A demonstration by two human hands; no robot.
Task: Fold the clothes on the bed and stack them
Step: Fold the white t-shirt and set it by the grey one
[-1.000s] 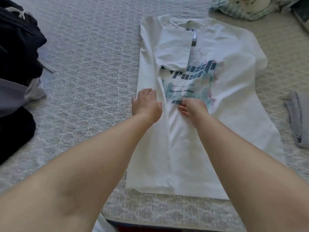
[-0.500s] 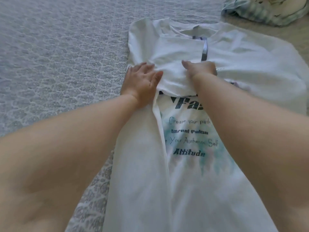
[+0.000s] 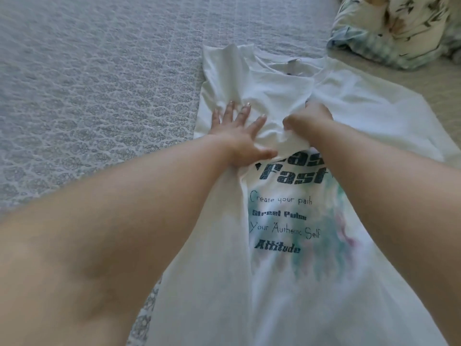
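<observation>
White T-shirt lies face up on the bed, its left side and sleeve folded inward over the chest. Its print reads "Fast", "Create your path", "Your Authentic Self" and "Attitude"; one more line is too blurred to read. The left hand lies flat with fingers spread wide on the folded sleeve. The right hand pinches the sleeve's edge. A floral pillow sits at the far right.
</observation>
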